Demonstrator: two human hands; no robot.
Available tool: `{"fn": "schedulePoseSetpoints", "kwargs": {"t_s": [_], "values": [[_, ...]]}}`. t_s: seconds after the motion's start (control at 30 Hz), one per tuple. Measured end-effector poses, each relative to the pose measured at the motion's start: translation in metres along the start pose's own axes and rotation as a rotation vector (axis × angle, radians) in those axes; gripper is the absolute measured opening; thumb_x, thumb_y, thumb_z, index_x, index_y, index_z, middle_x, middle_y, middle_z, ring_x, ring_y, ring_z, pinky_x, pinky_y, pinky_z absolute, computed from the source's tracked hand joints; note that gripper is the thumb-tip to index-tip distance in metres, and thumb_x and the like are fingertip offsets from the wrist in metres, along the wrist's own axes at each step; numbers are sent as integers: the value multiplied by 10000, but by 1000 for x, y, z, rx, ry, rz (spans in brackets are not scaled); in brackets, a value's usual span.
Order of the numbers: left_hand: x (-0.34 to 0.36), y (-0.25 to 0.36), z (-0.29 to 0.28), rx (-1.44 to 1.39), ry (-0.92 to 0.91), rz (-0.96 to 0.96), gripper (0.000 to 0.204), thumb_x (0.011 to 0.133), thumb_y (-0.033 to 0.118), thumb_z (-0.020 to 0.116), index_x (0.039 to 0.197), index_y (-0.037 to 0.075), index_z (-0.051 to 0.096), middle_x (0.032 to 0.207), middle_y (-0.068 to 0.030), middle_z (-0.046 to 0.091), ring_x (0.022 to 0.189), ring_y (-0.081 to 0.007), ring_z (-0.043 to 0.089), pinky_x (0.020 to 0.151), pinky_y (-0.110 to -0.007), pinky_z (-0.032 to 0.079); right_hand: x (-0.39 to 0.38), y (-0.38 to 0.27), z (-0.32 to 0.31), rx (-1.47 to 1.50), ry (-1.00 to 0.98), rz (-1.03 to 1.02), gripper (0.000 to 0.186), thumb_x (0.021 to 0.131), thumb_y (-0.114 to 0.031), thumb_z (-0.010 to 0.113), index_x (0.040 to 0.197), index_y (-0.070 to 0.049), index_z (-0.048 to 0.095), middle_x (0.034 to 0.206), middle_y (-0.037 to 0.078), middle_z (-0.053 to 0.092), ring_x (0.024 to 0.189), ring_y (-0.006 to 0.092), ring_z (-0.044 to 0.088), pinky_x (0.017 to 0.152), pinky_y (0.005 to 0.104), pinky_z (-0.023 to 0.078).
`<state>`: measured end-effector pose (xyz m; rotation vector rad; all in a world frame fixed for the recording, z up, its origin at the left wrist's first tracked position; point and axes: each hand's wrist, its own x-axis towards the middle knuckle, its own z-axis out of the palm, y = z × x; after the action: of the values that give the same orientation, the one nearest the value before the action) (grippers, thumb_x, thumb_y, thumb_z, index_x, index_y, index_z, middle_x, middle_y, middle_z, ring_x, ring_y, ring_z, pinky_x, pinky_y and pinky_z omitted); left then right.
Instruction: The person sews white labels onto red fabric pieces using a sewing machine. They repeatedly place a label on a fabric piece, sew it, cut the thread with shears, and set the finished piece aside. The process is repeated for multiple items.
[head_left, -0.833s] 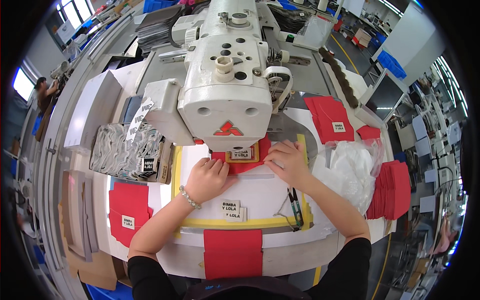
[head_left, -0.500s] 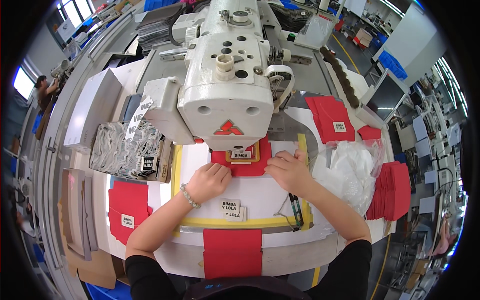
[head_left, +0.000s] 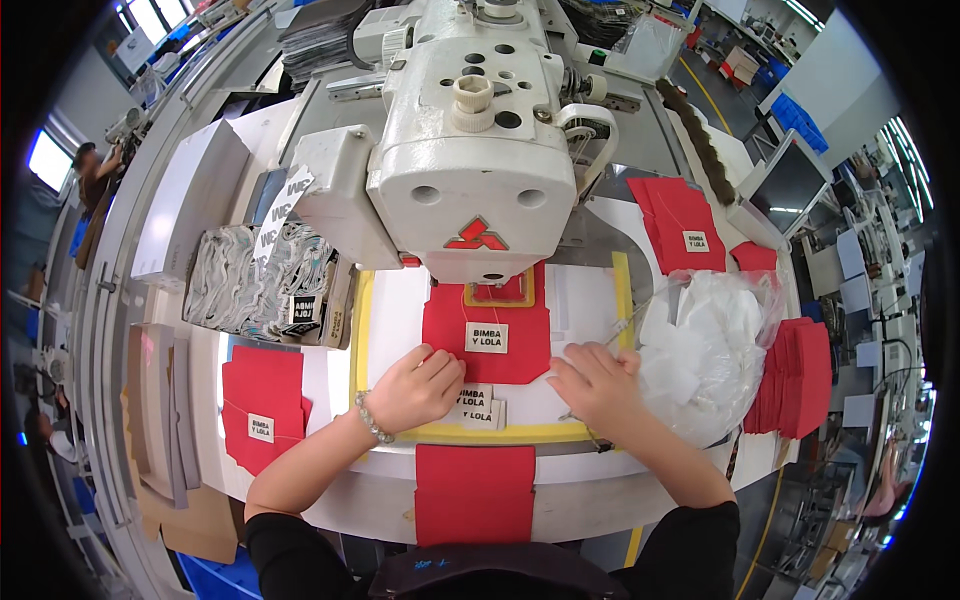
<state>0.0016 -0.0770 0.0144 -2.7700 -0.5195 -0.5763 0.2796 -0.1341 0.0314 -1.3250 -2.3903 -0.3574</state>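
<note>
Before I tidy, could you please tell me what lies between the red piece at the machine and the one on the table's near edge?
In the head view, overlapping cream labels, then a yellow tape strip, lie between them.

A large industrial sewing machine (head_left: pixel 465 190) marks this a workshop.

Pale worktable (head_left: pixel 370 502) with red pieces (head_left: pixel 265 390) (some stacked)

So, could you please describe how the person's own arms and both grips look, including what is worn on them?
The left sleeve and right sleeve are black and end near the elbows. Below them, the left forearm and right forearm are bare, except for a mostly pale beaded bracelet on the left. Neither the left grip nor the right grip wears a glove.
</note>
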Motion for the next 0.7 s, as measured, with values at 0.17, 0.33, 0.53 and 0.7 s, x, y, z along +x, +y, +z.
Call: {"fn": "schedulePoseSetpoints", "kwargs": {"t_s": [0.17, 0.33, 0.53, 0.7], "values": [[-6, 0, -2, -8, -43, -18, 235, 725, 82, 637, 939, -6, 677, 881, -51, 619, 834, -166, 592, 729, -301, 487, -22, 5, -46, -37, -147, 334, 277, 765, -288, 751, 896, -88, 611, 837, 32, 560, 781, 199, 555, 728, 366, 333], [-8, 1, -2, -31, -57, -27, 256, 735, 82, 639, 973, -6, 674, 901, -54, 621, 845, -167, 595, 728, -301, 485, -49, -8, -53, -37, -236, 564, 328, 792, -306, 743, 956, -61, 598, 817, 72, 559, 747, 255, 556, 713, 380, 367], [-6, -1, -3, -51, -13, -30, 224, 749, 74, 635, 948, -21, 669, 817, -29, 565, 794, -157, 564, 707, -281, 461, -62, -17, -31, 72, -277, 698, 238, 831, -205, 705, 889, -47, 537, 816, 113, 561, 758, 320, 561, 660, 428, 411], [-6, -2, -6, -55, 6, -47, 227, 748, 80, 639, 955, -9, 672, 832, -20, 578, 799, -153, 562, 705, -281, 458, -51, -23, -36, 361, -149, 781, 146, 882, -72, 624, 886, -27, 485, 753, 141, 530, 687, 329, 531, 632, 410, 419]]}}
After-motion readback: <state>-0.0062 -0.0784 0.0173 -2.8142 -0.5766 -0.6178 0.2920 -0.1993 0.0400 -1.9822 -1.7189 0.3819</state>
